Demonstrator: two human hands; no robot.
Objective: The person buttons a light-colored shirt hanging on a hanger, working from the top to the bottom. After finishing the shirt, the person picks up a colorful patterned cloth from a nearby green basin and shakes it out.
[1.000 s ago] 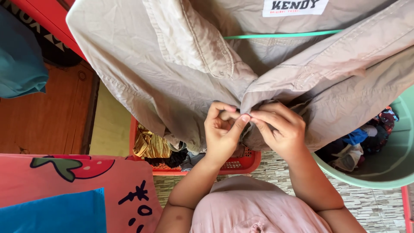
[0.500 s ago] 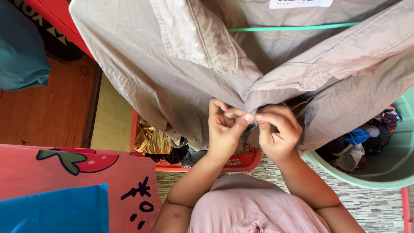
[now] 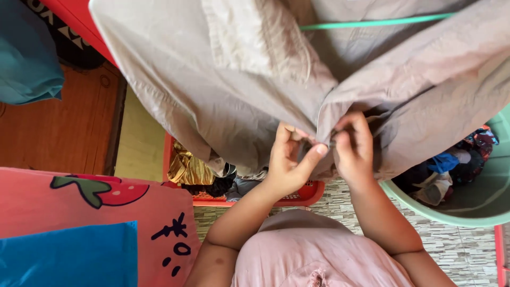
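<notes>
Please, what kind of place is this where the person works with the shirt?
Probably a home laundry or clothes-drying corner. A beige shirt hangs on a green hanger, held at its front edges by the left hand and right hand. Below stand a red basket and a green tub, both holding clothes.

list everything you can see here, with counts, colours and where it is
shirt: 1, beige, hanging across the top on a hanger
hanger: 1, green, inside the shirt, top
laundry basket: 1, red, behind the shirt, holding clothes
tub: 1, pale green, right, holding mixed clothes
cloth: 1, teal, top left
strawberry-print cloth: 1, pink, lower left
blue cloth: 1, blue, bottom left
left hand: 1, pinching the shirt front
right hand: 1, gripping the shirt front
</notes>
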